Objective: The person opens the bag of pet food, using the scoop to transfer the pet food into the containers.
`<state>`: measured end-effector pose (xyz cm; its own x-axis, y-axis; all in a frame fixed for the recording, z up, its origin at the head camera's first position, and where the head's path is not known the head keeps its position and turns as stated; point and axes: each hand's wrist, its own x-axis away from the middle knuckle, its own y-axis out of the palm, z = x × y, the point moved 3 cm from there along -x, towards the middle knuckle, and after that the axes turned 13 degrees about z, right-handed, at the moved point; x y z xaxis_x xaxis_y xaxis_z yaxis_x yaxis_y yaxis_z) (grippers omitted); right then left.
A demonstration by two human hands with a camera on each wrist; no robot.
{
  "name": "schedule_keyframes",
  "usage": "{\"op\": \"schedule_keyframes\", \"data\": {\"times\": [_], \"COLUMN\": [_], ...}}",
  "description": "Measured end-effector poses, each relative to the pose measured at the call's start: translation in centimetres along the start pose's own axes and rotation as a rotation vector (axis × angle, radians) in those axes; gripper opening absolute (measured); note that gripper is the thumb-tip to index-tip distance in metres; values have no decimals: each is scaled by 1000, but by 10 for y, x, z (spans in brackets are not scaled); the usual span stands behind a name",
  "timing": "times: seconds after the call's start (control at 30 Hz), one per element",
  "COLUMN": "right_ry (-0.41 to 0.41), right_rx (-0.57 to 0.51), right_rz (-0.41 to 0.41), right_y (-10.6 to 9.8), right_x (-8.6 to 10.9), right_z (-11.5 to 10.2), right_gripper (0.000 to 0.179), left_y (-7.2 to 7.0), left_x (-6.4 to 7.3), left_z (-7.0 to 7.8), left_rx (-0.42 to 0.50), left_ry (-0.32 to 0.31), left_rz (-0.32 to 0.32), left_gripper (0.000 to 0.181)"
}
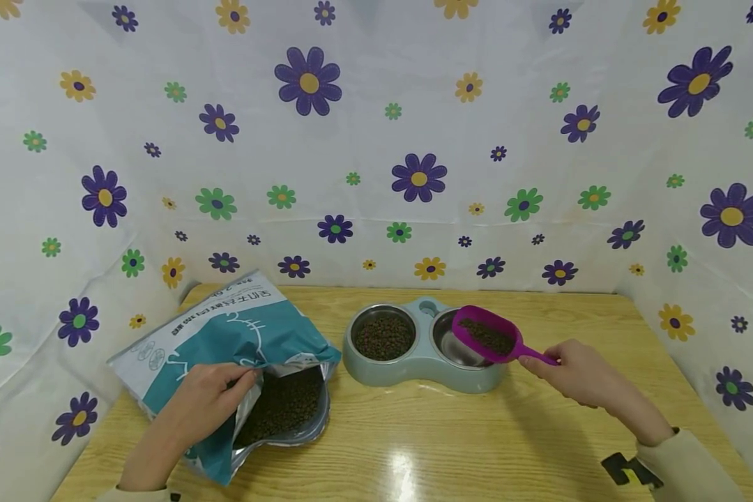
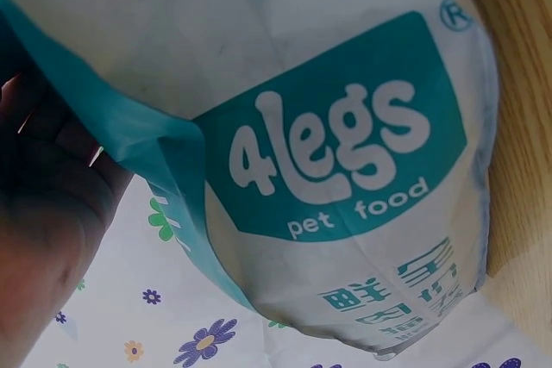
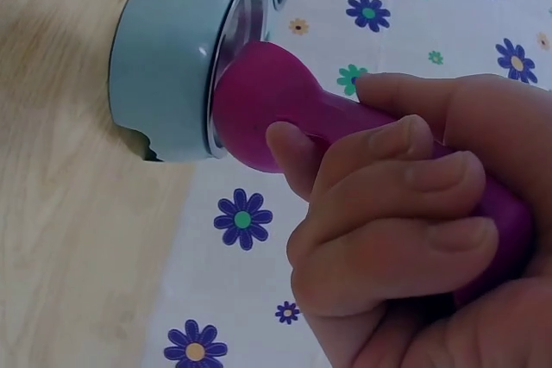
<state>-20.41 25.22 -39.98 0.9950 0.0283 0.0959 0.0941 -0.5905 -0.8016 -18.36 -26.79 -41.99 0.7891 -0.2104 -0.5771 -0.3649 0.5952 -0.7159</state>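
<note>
While dry food is carried in the purple scoop, the scoop is held over the right bowl, where bare steel can be seen. Its handle is gripped by the right hand, with the fingers curled tightly round it. Whether the rim of the bowl is touched by the scoop cannot be told. The left bowl is filled with brown bits, and both bowls are set in one blue stand on the table.

The bag is laid on its side by the left bowl, and its mouth is held up by the left hand — the edge is pinched between thumb and bent fingers.

Some bits could be spilled on the table if the scoop is tipped too fast or too near the outer rim. The stand could be bumped if the scoop is pushed too low. Food could also be poured out of the bag — its open mouth is turned toward the table edge — if it is tugged or let go.
</note>
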Motion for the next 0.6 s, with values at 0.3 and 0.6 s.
{"op": "schedule_keyframes", "data": {"times": [0.3, 0.6], "right_ry": [-127, -165], "right_rx": [134, 230], "right_rz": [55, 106], "right_y": [-3, -4], "right_x": [-8, -10], "right_z": [-16, -30], "right_gripper": [42, 39], "left_y": [2, 0], "left_x": [-1, 1], "left_z": [-2, -1], "left_rx": [1, 1], "left_ry": [-16, -8], "left_rz": [-12, -2], "left_gripper": [49, 48]}}
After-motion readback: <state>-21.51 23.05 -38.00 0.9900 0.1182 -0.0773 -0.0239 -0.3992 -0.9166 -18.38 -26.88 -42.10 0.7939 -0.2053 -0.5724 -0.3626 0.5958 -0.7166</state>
